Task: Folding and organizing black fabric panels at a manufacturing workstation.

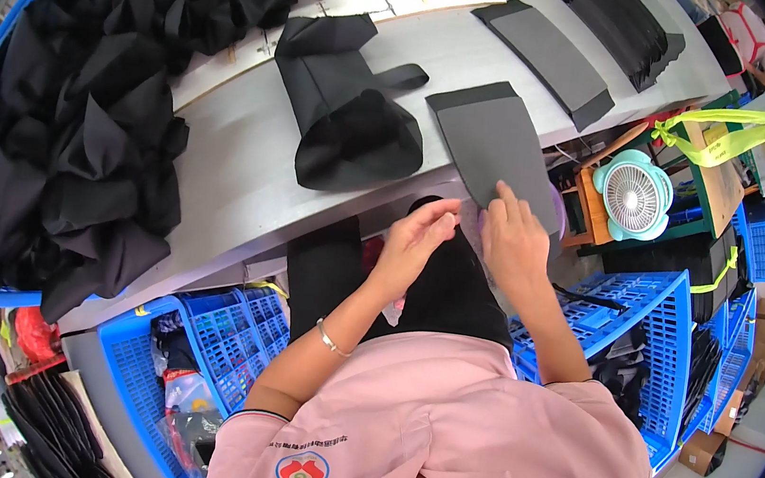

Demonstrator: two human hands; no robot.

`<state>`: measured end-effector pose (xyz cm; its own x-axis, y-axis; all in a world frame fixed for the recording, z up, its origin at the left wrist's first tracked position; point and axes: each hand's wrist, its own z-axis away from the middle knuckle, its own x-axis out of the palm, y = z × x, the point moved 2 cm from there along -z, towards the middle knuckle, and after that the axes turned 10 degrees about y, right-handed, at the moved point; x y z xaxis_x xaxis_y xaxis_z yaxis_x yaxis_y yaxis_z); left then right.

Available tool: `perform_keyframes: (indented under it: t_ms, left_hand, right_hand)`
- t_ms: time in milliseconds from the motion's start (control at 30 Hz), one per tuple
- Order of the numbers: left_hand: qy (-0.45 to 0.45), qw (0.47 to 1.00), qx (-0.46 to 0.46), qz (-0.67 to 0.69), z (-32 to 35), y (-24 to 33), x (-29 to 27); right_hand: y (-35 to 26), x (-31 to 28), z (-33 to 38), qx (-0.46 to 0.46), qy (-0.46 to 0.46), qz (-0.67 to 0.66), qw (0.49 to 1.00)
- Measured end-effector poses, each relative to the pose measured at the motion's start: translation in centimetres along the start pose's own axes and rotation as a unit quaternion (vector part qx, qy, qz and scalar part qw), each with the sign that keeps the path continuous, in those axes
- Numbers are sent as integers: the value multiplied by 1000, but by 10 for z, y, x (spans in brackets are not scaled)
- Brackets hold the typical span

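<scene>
My right hand (pixel 513 246) rests on the near end of a grey panel with black ends (pixel 490 138), which lies over the table's front edge. Its index finger is stretched out on the panel, and the other fingers lie close beside it. My left hand (pixel 412 247) is raised just left of the panel, above my lap. Its thumb and fingertips come together; anything between them is too small to make out. A black sewn fabric piece with a strap (pixel 351 106) stands on the table, left of the panel.
Black fabric (pixel 81 126) heaps over a blue crate at the left. Another grey panel (pixel 548 59) and a stack of black pieces (pixel 619 24) lie at the far right. A turquoise fan (pixel 633 195) and blue baskets (pixel 665 350) stand right; another blue basket (pixel 132 371) stands lower left.
</scene>
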<state>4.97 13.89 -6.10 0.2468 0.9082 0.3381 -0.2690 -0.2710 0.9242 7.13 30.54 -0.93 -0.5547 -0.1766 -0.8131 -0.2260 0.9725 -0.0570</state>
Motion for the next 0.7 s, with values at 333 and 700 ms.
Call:
perform_keyframes:
  t_ms: [333, 700]
  left_hand:
    - [-168, 938, -202, 227, 0, -37, 39]
    - [-112, 945, -105, 290, 5, 29, 44]
  right_hand:
    - [-33, -50, 57, 178, -70, -279, 941]
    - [-33, -70, 77, 369, -23, -435, 821]
